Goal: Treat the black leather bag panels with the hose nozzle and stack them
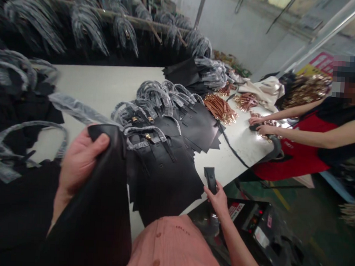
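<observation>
My left hand (81, 159) grips the top edge of a black leather bag panel (100, 208), thumb in front. The panel hangs curved toward me, and a plastic-wrapped handle (79, 109) sticks out behind it to the left. In my right hand (219, 202), near the table's front edge, is a black handheld tool with a flat, wide nozzle (210, 179); its lower end is partly hidden. Between my hands lies a stack of black leather bag panels (166, 172) with plastic-wrapped handles and gold buckles.
A black machine (250, 225) with red lights stands below the table (108, 76) at right. Brown straps with gold clasps (219, 107) lie farther back. A co-worker in a red apron (297, 148) works at the right. More black panels (13, 107) lie left; wrapped handles (87, 27) hang behind.
</observation>
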The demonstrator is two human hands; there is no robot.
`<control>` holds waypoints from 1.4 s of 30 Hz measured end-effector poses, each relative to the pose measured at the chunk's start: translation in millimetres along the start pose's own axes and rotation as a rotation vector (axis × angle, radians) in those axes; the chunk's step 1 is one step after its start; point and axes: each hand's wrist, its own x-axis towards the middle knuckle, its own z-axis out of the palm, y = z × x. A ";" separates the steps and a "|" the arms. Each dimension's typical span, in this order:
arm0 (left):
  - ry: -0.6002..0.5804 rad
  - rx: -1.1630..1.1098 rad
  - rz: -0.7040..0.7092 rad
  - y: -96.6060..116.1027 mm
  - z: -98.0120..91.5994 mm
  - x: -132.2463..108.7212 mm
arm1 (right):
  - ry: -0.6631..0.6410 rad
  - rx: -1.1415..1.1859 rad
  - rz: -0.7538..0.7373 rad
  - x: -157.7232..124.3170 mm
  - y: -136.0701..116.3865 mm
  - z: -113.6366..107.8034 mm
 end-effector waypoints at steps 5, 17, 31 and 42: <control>-0.275 0.036 -0.208 -84.4 56.5 15.5 | -0.113 0.091 0.011 -3.0 -17.0 -4.7; -0.379 1.183 0.486 -271.4 20.9 -56.7 | -0.637 -0.003 -0.039 -9.5 -62.1 19.5; -0.413 1.236 0.624 -288.5 8.4 -63.3 | -0.759 0.043 0.010 12.9 -91.2 59.1; -0.430 1.223 0.655 -288.4 6.0 -65.8 | -0.705 0.013 -0.074 11.7 -105.0 70.0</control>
